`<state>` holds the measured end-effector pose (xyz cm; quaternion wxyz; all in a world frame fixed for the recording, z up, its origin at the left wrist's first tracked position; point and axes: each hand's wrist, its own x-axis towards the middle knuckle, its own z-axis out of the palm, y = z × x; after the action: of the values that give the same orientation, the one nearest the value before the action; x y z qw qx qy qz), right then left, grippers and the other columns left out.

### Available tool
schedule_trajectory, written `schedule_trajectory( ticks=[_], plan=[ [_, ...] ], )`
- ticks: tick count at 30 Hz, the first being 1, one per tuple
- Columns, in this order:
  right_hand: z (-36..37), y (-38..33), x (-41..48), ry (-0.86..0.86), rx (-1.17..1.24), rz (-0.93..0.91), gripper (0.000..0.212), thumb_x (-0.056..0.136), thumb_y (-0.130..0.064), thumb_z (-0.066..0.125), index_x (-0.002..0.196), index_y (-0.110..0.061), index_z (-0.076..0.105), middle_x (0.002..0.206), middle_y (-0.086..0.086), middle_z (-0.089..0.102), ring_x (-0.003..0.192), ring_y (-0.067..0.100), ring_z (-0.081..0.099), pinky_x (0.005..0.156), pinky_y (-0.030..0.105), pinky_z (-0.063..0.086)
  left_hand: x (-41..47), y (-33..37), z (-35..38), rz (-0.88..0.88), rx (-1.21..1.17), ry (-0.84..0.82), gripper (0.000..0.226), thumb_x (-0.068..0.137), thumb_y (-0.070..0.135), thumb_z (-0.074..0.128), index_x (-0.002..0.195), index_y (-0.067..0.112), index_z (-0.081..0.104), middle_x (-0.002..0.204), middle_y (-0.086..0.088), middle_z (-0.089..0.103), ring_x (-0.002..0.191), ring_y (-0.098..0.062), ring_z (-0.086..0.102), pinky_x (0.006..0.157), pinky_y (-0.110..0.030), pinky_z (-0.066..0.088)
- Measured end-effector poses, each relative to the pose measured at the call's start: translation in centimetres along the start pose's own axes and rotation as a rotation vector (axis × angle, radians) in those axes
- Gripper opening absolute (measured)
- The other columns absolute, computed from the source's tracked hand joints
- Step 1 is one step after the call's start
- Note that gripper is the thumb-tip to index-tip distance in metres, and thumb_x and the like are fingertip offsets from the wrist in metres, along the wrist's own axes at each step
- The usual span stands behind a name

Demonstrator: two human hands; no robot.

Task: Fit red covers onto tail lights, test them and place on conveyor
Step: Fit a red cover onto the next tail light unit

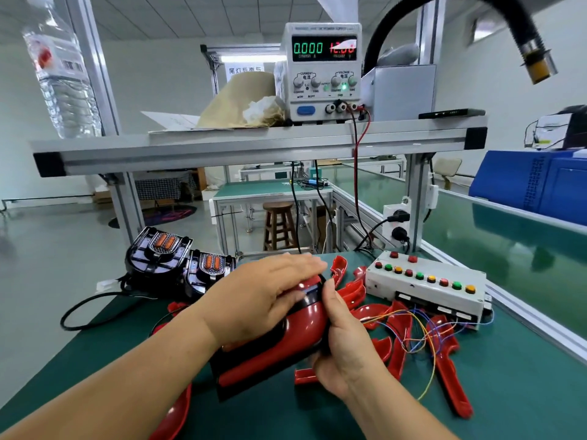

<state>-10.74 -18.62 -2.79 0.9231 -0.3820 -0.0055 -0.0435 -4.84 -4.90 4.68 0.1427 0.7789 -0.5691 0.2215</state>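
A tail light [270, 354] with a red cover on its black body lies on the green mat in front of me. My left hand [260, 293] lies flat on top of it, fingers straight, pressing the cover. My right hand [343, 341] grips the light's right edge, thumb up along the side. Two bare tail lights [178, 265] with orange lamps sit at the back left. Several loose red covers [444, 354] are scattered to the right.
A white test box [425, 284] with coloured buttons and loose thin wires [422, 328] stands at right. The green conveyor [508, 249] runs along the right side. A power supply [324, 68] reading 0.000 sits on the shelf above, beside a water bottle [63, 77].
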Motion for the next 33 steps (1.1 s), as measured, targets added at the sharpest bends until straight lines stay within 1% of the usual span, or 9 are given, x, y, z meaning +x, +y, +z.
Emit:
schedule_trajectory(
  ticks=[2,4,11,14,19,23,25,29,33],
  plan=[
    [0.0,0.1,0.1,0.010,0.016,0.001,0.054,0.081,-0.055,0.058,0.124,-0.023,0.062,0.114,0.014,0.071,0.100,0.033,0.069,0.082,0.044,0.059,-0.3,0.0,-0.2,-0.115,0.074,0.054,0.053,0.094,0.044,0.052,0.142,0.021,0.050,0.142,0.008,0.054,0.131,-0.007,0.047,0.112,-0.022,0.034],
    [0.0,0.0,0.2,0.013,0.044,-0.005,0.056,0.081,-0.056,0.057,0.126,-0.022,0.060,0.114,0.016,0.070,0.102,0.034,0.069,0.077,0.043,0.060,-0.5,0.4,-0.3,-0.185,0.185,0.099,0.059,0.090,0.057,0.046,0.133,0.019,0.060,0.128,0.006,0.063,0.117,-0.012,0.057,0.103,-0.022,0.040],
    [-0.1,0.1,0.1,0.035,0.007,-0.022,0.045,0.084,-0.056,0.056,0.117,-0.026,0.064,0.111,0.014,0.071,0.097,0.034,0.070,0.073,0.043,0.060,-1.2,0.3,0.0,-0.101,0.225,0.185,0.051,0.089,0.048,0.054,0.116,0.007,0.071,0.111,-0.002,0.071,0.099,-0.019,0.064,0.096,-0.019,0.040],
    [-0.3,0.1,0.1,0.030,0.025,-0.018,0.043,0.085,-0.055,0.056,0.116,-0.028,0.065,0.110,0.015,0.072,0.092,0.032,0.072,0.068,0.039,0.060,-1.1,0.4,0.2,-0.094,0.222,0.151,0.053,0.089,0.047,0.053,0.117,0.006,0.071,0.111,-0.002,0.070,0.100,-0.021,0.064,0.095,-0.026,0.047],
    [-0.3,-0.1,0.2,0.010,-0.002,-0.061,0.041,0.081,-0.058,0.056,0.113,-0.034,0.067,0.114,0.013,0.071,0.100,0.032,0.069,0.087,0.047,0.054,-0.6,0.7,0.2,-0.106,0.236,0.203,0.053,0.090,0.048,0.053,0.119,0.008,0.071,0.114,-0.003,0.069,0.104,-0.023,0.063,0.092,-0.034,0.052],
    [-0.4,-0.1,0.2,0.015,-0.026,-0.068,0.053,0.076,-0.063,0.059,0.118,-0.030,0.065,0.115,0.015,0.070,0.098,0.033,0.069,0.084,0.046,0.055,-0.4,1.0,0.3,-0.193,0.146,0.169,0.057,0.089,0.057,0.047,0.124,0.018,0.069,0.120,0.004,0.066,0.107,-0.019,0.063,0.084,-0.041,0.057],
    [-0.4,0.0,0.2,0.014,-0.028,-0.089,0.058,0.072,-0.063,0.066,0.119,-0.028,0.065,0.115,0.015,0.070,0.101,0.035,0.069,0.085,0.052,0.056,-0.3,1.0,0.4,-0.231,0.089,0.136,0.059,0.087,0.063,0.043,0.129,0.028,0.065,0.127,0.010,0.061,0.113,-0.015,0.060,0.086,-0.039,0.056],
    [-0.3,0.0,0.1,0.077,0.010,-0.146,0.047,0.067,-0.048,0.078,0.108,-0.027,0.070,0.106,0.013,0.073,0.088,0.032,0.073,0.064,0.040,0.058,-0.1,1.4,0.6,-0.221,0.071,0.086,0.059,0.088,0.066,0.043,0.138,0.035,0.054,0.138,0.010,0.057,0.126,-0.013,0.054,0.100,-0.033,0.046],
    [-0.4,-0.6,0.4,0.155,0.089,-0.161,0.056,0.070,-0.045,0.076,0.119,-0.020,0.064,0.110,0.016,0.072,0.098,0.036,0.070,0.076,0.050,0.059,-2.4,0.1,0.7,-0.416,-0.017,0.262,0.062,0.091,0.068,0.031,0.146,0.039,0.036,0.137,0.020,0.050,0.128,-0.003,0.046,0.105,-0.029,0.037]
  ],
)
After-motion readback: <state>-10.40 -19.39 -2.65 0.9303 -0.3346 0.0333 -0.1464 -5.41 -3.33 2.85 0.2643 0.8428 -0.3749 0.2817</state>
